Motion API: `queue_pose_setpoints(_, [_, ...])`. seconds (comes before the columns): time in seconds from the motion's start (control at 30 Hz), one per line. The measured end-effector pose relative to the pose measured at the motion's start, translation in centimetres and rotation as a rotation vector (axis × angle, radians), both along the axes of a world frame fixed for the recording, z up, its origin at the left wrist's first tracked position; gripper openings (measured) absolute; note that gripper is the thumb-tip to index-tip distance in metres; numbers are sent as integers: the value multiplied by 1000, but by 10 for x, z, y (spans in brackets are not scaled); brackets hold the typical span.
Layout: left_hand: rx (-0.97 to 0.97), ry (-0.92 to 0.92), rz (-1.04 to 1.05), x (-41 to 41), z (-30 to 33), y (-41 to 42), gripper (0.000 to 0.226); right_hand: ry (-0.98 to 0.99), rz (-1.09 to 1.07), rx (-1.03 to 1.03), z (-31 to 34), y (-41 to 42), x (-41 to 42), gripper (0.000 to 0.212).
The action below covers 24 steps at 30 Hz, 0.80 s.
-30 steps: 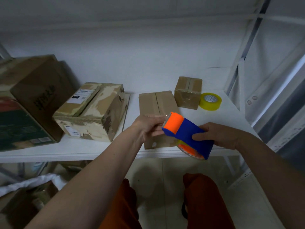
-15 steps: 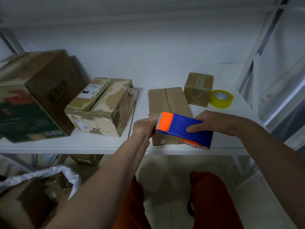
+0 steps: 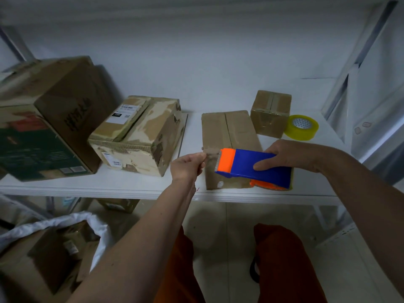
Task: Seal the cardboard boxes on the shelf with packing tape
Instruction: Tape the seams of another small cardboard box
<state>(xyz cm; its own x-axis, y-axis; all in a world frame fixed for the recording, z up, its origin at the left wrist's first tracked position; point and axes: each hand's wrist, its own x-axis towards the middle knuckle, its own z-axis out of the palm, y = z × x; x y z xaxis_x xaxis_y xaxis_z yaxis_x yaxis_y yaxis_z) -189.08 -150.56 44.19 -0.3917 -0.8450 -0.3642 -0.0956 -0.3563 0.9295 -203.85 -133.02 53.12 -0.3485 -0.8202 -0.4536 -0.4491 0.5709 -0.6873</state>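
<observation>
Head view: right hand (image 3: 290, 155) grips blue-and-orange plastic tape dispenser (image 3: 253, 169) over flat brown cardboard box (image 3: 227, 136) at white shelf (image 3: 131, 189) front edge; left hand (image 3: 187, 165) pinches clear tape end (image 3: 211, 152) just beside dispenser's orange tip. Yellow tape roll (image 3: 301, 127) near shelf's right edge.

Four boxes (image 3: 229, 136) on shelf (image 3: 98, 186), tape roll (image 3: 302, 127) rightmost

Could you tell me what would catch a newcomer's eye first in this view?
The bright blue and orange tape dispenser, gripped by the right hand over the flat cardboard box at the shelf's front edge. The left hand pinches the tape end beside it; a yellow tape roll sits far right.
</observation>
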Motion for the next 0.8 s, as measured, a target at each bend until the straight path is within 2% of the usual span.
queue_pose_setpoints(0.1, [-43, 15, 56, -4, -2, 1, 7, 53, -32, -8, 2, -11, -4, 36])
queue_pose_setpoints(0.3, [-65, 24, 229, -20, -3, 0, 7, 233, -42, 15, 15, -43, -10, 64])
queue_pose_setpoints(0.4, [-38, 22, 271, -28, -9, -2, 8, 342, -7, 69, 21, -57, -11, 51])
queue_pose_setpoints(0.57, [-14, 14, 323, -35, -22, -2, 7, 482, 73, 134, 23, -78, -9, 54])
queue_pose_setpoints(0.7, [8, 6, 310, -38, -32, -3, 16, 490, 124, 167, 17, -83, -12, 51])
queue_pose_setpoints(0.8, [-29, -23, 275, -40, -44, -3, 10, 451, 143, 176, 15, -83, -16, 46])
